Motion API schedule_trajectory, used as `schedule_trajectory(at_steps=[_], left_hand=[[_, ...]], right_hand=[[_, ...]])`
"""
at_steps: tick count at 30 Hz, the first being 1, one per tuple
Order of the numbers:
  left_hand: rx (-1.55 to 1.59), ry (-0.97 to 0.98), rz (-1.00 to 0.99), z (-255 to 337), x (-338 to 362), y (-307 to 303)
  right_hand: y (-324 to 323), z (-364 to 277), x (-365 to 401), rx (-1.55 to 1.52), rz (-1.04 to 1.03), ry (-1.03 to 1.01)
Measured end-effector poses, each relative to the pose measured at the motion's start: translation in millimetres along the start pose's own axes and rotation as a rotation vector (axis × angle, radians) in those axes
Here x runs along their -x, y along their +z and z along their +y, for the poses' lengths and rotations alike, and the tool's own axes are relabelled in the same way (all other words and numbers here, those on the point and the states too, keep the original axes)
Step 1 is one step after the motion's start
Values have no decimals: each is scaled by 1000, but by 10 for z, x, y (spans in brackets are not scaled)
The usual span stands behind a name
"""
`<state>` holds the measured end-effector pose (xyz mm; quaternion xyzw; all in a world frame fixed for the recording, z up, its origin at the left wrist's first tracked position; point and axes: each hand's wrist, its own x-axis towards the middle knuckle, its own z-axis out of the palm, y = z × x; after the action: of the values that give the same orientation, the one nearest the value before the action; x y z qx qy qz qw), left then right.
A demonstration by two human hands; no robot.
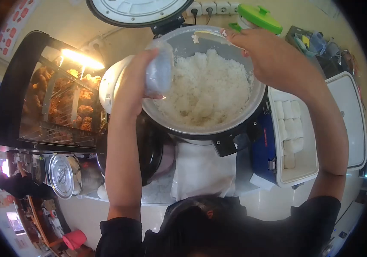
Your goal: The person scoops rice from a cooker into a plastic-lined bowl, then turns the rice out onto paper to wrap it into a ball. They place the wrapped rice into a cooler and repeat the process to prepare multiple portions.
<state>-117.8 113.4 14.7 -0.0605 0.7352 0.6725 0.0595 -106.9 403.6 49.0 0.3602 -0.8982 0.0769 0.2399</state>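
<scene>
Counter (244, 173) first: on it we note a large rice cooker (258, 100), lid (138, 10) raised, between a lit food warmer (3, 98) and a blue cooler (261, 152). Cooked rice (211, 90) is heaped in its pot. We find the left hand (137, 81) curled around translucent plastic (159, 70) — bag or cup, we cannot tell — at the pot's left rim. The right hand (263, 51) grips a pale paddle (212, 37) along the far wall. We judge rice scooping in hand; the next move seems to call for a level paddle.
</scene>
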Motion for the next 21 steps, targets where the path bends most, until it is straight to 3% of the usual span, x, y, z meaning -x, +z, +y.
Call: schedule_trajectory(at_steps=[3,6,9,11,14,17,21], left_hand=[[104,125,73,-21,152,-119],[207,207,210,-50,414,-218],[332,230,257,-130,634,-430],[463,193,337,-144,779,-480],[384,254,660,-164,955,-431],[300,389,840,-456,1089,-731],[220,466,970,-655,1279,-1023]], right_hand=[[-159,-156,-145,40,-285,147],[-11,-44,-294,-99,-674,131],[418,-83,-505,1,-1116,-58],[838,-125,-542,101,-1255,-185],[1370,-22,-568,59,-1117,-352],[1497,21,-722,68,-836,-253],[1231,-11,-919,80,-980,-251]])
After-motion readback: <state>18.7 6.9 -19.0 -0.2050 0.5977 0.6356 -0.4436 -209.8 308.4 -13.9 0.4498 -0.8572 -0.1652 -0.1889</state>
